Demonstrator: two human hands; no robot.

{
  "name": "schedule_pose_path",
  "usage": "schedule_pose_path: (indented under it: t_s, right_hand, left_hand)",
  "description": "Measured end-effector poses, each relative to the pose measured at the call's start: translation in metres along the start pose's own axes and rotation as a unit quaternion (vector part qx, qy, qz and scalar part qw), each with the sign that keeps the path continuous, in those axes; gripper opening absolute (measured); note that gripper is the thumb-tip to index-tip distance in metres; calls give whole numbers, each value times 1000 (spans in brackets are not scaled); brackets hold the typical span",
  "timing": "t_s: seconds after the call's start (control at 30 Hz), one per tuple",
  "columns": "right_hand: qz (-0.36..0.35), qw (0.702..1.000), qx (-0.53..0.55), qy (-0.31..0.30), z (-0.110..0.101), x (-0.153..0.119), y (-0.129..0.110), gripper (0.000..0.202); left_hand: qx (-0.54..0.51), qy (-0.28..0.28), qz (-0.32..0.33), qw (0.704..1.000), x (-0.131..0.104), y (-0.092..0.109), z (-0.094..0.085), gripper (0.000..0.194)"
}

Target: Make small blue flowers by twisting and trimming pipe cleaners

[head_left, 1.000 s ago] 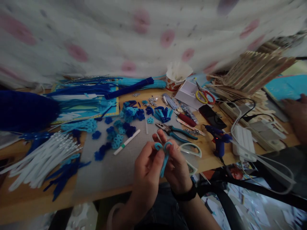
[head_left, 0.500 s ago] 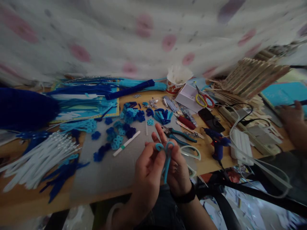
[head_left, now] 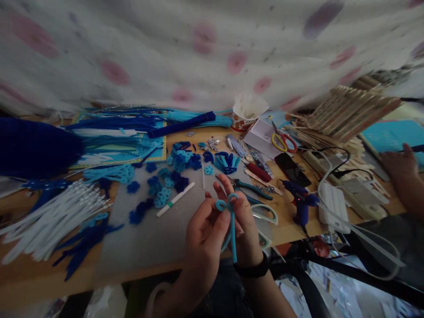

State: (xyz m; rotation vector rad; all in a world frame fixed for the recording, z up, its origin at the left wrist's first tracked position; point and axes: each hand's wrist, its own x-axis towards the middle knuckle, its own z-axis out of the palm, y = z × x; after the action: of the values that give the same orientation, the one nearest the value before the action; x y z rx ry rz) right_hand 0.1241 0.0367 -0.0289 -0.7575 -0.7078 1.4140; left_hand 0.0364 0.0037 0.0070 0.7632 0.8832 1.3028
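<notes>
Between my two hands is a light-blue pipe cleaner (head_left: 233,229), bent into two small loops at the top with its ends hanging down. My left hand (head_left: 206,234) is closed, pinching it below the left loop with thumb and forefinger. My right hand (head_left: 247,229) grips the right loop, its other fingers partly raised. Beyond my hands lie blue pliers (head_left: 253,189) and pale-handled scissors (head_left: 266,214). Left of them on the grey mat (head_left: 132,247) are a white stick with a green band (head_left: 175,199) and several blue pipe-cleaner flowers (head_left: 162,196).
White pipe cleaners (head_left: 56,221) and a dark-blue bundle (head_left: 36,143) lie left. A blue glue gun (head_left: 300,198) with a lit red light, a phone (head_left: 293,169) and a power strip (head_left: 334,205) with cables are right. Another person's hand (head_left: 400,163) rests at the far right.
The right loop has risen slightly and looks rounder. One hanging end of the pipe cleaner has swung right and downward. Both hands keep hold of it.
</notes>
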Motion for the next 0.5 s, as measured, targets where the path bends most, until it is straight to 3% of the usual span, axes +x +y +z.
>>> schedule_pose_path:
  t_s: [0.17, 0.5]
  right_hand:
    - [-66, 997, -6, 49, 3, 8, 4, 34]
    - [-62, 997, -7, 46, 6, 10, -4, 24]
  left_hand:
    - [35, -35, 8, 999, 3, 10, -1, 20]
    - [101, -35, 17, 994, 7, 13, -1, 14]
